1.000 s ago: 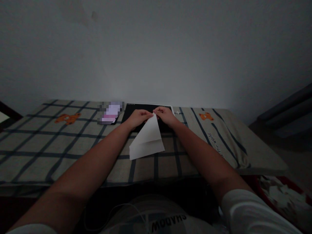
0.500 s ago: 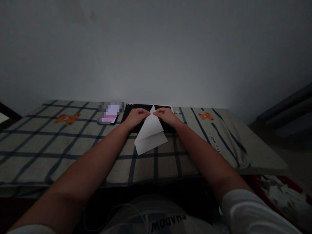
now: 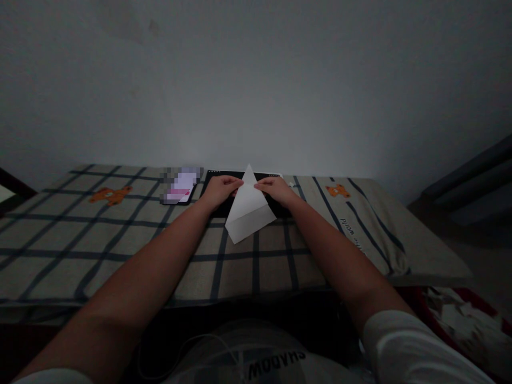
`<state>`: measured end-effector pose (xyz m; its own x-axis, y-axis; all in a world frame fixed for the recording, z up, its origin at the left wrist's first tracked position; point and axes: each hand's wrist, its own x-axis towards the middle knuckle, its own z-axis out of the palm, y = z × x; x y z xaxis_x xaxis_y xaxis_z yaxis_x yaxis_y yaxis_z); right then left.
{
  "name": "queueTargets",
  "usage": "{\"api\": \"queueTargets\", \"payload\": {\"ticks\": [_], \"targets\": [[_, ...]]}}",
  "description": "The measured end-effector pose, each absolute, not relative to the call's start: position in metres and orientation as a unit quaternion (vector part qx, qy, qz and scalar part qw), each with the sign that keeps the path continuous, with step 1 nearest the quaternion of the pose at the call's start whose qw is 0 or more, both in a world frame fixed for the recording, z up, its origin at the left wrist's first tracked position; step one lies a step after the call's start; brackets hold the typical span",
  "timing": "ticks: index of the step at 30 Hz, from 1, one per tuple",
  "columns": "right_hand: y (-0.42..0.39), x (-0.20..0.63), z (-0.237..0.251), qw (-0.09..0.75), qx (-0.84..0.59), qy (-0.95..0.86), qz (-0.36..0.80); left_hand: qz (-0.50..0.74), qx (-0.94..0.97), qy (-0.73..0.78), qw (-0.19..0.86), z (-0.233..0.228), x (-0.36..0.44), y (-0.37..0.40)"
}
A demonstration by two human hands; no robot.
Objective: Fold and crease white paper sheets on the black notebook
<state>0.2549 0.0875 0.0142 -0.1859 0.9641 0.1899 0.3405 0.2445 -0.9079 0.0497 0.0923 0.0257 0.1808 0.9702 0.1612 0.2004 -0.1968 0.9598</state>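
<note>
Left hand [image 3: 218,190] and right hand [image 3: 274,190] each pinch a side of the folded white paper [image 3: 250,209], fingers closed.

Scene dim overall, underexposed. Brightest patch on wall [image 3: 256,96] at centre just above worktop [image 3: 80,234], fading to dark grey toward corners; light source itself not in view. White folded paper [image 3: 250,208] is lightest thing, no glare on it. Forearms in murky shadow, lower edge of view near black. Wide-angle distortion: worktop edges bow, arms stretched large at bottom. Pixelated block over phone [image 3: 181,185]. Focus soft, fine detail grainy; red bin [image 3: 460,320] at lower right indistinct.
</note>
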Motion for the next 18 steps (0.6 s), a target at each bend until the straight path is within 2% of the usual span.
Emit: {"api": "queueTargets", "payload": {"ticks": [4, 12, 18], "targets": [[0.0883, 0.2571, 0.0163, 0.426, -0.507, -0.657, 0.36, 0.409, 0.624, 0.455, 0.486, 0.0229, 0.0492, 0.0944], [0.0884, 0.2614, 0.0157, 0.415, -0.492, -0.667, 0.375, 0.426, 0.651, 0.483, 0.403, 0.0242, 0.0449, 0.0959], [0.0915, 0.265, 0.015, 0.414, -0.522, -0.65, 0.365, 0.451, 0.618, 0.477, 0.434, 0.0244, 0.044, 0.0972]]}}
